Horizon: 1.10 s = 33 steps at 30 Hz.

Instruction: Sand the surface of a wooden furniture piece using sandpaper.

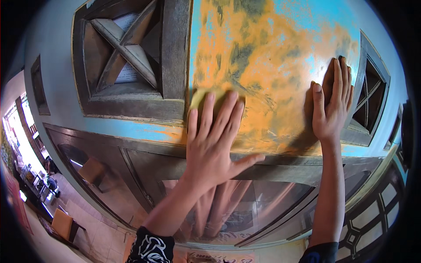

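My left hand (211, 142) lies with fingers outstretched over a yellowish piece of sandpaper (199, 97), pressing it to the wall panel (280, 83). Only the sheet's upper edge shows past the fingers; the rest is hidden under the hand. The panel's surface is blotchy orange, with dark grey smudges and patches of turquoise paint at its top and edges. Farther right, my right hand (332, 101) rests against the same panel, fingers up and thumb apart, with nothing seen in it.
Left of the panel is a dark wooden vent frame (175, 57) with crossed slats; a similar vent (370, 94) stands at the right. Below run a wooden rail (280, 163) and reflective glass (263, 201). An orange-brown chair (62, 224) stands at lower left.
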Tool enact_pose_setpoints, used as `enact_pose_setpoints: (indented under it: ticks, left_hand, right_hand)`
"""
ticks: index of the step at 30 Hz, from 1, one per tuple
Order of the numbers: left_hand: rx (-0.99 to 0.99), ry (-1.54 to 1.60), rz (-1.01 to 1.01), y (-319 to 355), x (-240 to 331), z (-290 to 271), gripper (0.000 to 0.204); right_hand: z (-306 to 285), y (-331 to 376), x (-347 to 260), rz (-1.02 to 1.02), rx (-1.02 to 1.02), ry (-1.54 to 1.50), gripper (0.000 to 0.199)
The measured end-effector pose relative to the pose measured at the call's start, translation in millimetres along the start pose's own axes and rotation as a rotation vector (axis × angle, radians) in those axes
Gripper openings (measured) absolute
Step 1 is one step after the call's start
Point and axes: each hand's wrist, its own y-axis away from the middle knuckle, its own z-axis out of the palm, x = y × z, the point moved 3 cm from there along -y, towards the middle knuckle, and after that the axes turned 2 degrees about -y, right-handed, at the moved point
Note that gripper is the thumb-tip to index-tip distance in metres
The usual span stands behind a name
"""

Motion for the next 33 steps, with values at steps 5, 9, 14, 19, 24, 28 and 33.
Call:
enact_pose_setpoints:
  ticks: [5, 9, 14, 19, 24, 28, 33]
  left_hand:
    - [0.026, 0.004, -0.031, 6.8, 5.3, 8.9, 0.104]
    - [0.016, -0.045, -0.035, 23.5, 3.9, 8.8, 0.107]
    - [0.074, -0.042, -0.005, -25.4, 2.0, -4.2, 0.107]
    - [0.028, -0.039, -0.018, 7.2, 5.3, 4.6, 0.108]
    - [0.061, -0.048, 0.01, -29.6, 12.8, -1.2, 0.109]
    - [0.019, -0.035, -0.041, 8.4, 19.8, 11.3, 0.11]
    - [0.088, -0.067, 0.054, -47.4, 26.9, 3.4, 0.108]
  right_hand:
    - [-4.0, 0.0, 3.9, -0.007, 0.006, 0.006, 0.069]
    - [0.3, -3.5, -0.7, -0.003, 0.024, -0.016, 0.069]
    - [-0.6, 1.4, 2.7, -0.004, 0.028, -0.027, 0.069]
    - [1.1, -2.3, -1.5, -0.024, 0.043, -0.017, 0.068]
    - [0.1, 4.0, 5.0, -0.034, 0.052, -0.014, 0.069]
    - [-2.6, -5.0, 1.5, -0.026, 0.057, -0.017, 0.069]
    - [-1.2, 3.5, 5.7, -0.032, 0.054, -0.027, 0.067]
